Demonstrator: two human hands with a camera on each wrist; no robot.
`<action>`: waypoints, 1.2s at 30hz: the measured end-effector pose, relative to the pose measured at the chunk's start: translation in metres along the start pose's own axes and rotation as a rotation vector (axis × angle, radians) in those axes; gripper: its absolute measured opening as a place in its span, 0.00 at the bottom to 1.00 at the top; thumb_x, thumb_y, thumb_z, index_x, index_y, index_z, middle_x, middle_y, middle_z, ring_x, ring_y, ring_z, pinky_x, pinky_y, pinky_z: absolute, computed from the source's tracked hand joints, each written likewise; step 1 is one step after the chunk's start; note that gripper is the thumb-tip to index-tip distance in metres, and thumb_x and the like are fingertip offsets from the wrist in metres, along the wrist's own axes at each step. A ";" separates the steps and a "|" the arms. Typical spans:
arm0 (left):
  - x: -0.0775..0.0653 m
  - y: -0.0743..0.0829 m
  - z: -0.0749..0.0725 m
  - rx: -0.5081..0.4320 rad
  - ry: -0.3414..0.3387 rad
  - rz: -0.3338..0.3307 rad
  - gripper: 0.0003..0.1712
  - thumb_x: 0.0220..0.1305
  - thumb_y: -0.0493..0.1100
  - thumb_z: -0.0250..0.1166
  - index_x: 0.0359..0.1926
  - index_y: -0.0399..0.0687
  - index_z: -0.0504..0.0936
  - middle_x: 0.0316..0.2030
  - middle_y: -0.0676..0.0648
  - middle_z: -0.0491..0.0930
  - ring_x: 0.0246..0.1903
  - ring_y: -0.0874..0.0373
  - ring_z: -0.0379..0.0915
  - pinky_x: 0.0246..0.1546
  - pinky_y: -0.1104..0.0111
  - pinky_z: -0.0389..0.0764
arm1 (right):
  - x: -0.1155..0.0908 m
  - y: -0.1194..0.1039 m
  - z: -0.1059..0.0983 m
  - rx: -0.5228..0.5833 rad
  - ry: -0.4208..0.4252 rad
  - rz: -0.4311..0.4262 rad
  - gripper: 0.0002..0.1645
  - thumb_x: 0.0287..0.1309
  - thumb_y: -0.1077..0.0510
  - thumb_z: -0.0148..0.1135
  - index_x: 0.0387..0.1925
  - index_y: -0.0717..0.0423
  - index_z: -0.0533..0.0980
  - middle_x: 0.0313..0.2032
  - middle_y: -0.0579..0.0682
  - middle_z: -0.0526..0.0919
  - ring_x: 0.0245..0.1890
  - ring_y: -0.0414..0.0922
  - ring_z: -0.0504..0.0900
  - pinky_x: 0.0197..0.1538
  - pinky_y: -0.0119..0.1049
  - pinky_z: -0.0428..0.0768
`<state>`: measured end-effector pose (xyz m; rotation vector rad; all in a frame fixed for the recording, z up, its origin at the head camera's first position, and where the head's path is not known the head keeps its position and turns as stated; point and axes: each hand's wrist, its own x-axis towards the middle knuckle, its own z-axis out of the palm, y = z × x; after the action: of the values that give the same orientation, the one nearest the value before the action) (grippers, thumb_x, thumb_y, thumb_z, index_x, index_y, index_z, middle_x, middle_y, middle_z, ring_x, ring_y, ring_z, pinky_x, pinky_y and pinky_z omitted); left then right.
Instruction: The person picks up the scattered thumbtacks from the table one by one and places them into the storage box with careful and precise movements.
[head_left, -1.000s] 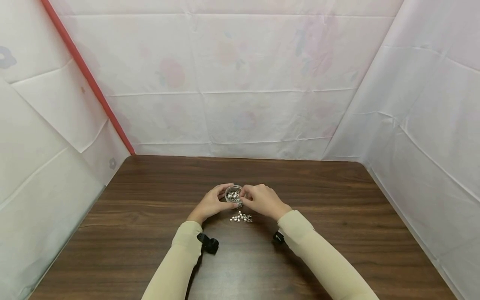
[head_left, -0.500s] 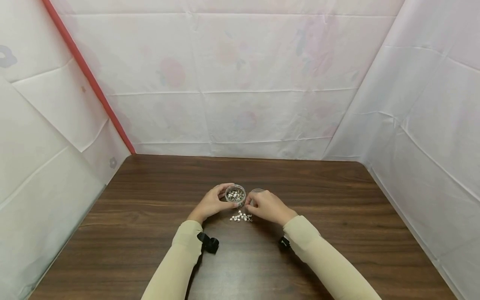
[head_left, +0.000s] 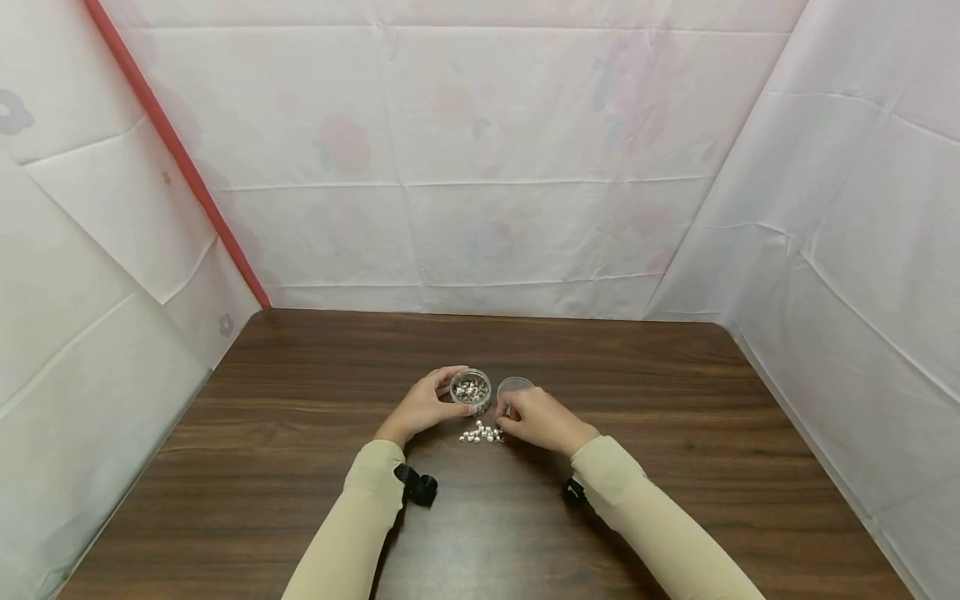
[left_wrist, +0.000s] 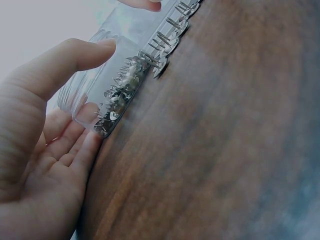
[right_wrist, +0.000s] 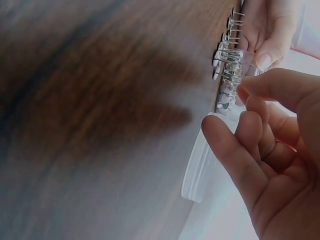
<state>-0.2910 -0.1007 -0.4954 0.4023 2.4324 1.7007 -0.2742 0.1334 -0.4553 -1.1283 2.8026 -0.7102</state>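
The left hand (head_left: 422,408) grips a clear round plastic jar (left_wrist: 95,80), thumb on the near side and fingers around the far side. The open-topped jar stands upright near the middle of the dark brown wood-grain surface (head_left: 247,467), with silver metal thumbtacks (head_left: 470,390) heaped in it. A small loose pile of round-headed silver thumbtacks (head_left: 476,436) lies just in front of the jar, on the person's side, several of them points up.

The right hand (head_left: 542,417) is beside the pile, thumb and index fingertip drawn together; whether a tack sits between them I cannot tell. Just right of the jar lies a clear round plastic lid (right_wrist: 195,175), its near part blocked from the head view by this hand.

Pale yellow sleeves (head_left: 345,517) cover both forearms, each with a small black device (head_left: 417,487) at the wrist. White sheeting (head_left: 480,150) with faint prints walls the back and sides, and a red strip (head_left: 176,154) slants down at the left.
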 end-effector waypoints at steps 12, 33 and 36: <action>0.000 0.000 0.000 0.012 -0.004 -0.006 0.44 0.42 0.55 0.76 0.63 0.60 0.69 0.59 0.53 0.69 0.57 0.56 0.65 0.57 0.52 0.72 | -0.002 -0.001 0.002 -0.034 -0.007 0.002 0.03 0.55 0.58 0.63 0.27 0.49 0.77 0.17 0.38 0.72 0.17 0.32 0.68 0.22 0.28 0.72; -0.001 0.002 -0.001 0.007 -0.008 0.008 0.44 0.42 0.52 0.77 0.62 0.56 0.69 0.58 0.50 0.71 0.55 0.56 0.67 0.56 0.52 0.73 | -0.004 -0.001 0.003 -0.079 -0.012 0.005 0.04 0.56 0.57 0.62 0.26 0.47 0.77 0.17 0.37 0.71 0.17 0.32 0.67 0.22 0.28 0.71; 0.000 0.002 0.000 0.005 -0.007 0.006 0.44 0.41 0.52 0.77 0.62 0.57 0.70 0.57 0.51 0.71 0.55 0.57 0.67 0.56 0.53 0.73 | -0.004 -0.001 0.002 -0.070 -0.003 -0.004 0.05 0.56 0.58 0.61 0.26 0.47 0.76 0.17 0.37 0.71 0.17 0.32 0.67 0.21 0.28 0.71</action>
<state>-0.2906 -0.1005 -0.4937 0.4162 2.4339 1.6934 -0.2702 0.1345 -0.4574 -1.1452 2.8445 -0.6147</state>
